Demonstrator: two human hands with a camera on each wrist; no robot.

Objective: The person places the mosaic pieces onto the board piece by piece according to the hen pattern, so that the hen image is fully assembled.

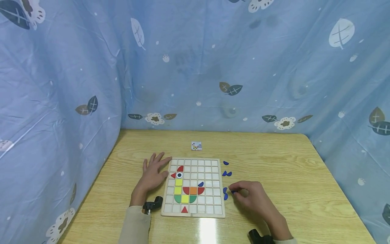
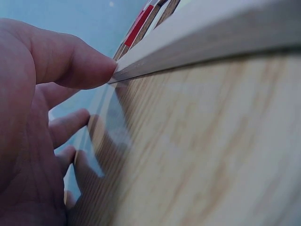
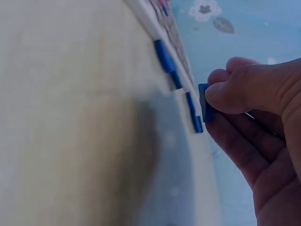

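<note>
A wooden grid board [image 1: 213, 209] lies on the table, with red, yellow, green and orange flat pieces forming a bird shape. One blue half-round piece [image 1: 200, 184] lies on it, right of the middle. My left hand [image 1: 153, 174] has its fingers spread, thumb and index fingertip at the board's left edge; the left wrist view shows the thumb [image 2: 94, 66] against that edge. Between thumb and fingertips, my right hand [image 1: 253, 196] pinches a blue half-round piece [image 3: 205, 102], just right of the board. Close to it lie two more blue pieces [image 1: 225, 194] by the board's right edge.
Farther back along the right edge are more blue half-round pieces [image 1: 226, 163]. A small printed card [image 1: 196, 146] with a grid picture lies behind the board. The wooden table [image 1: 274, 159] is bordered by a blue patterned curtain [image 1: 195, 67] at the back and sides.
</note>
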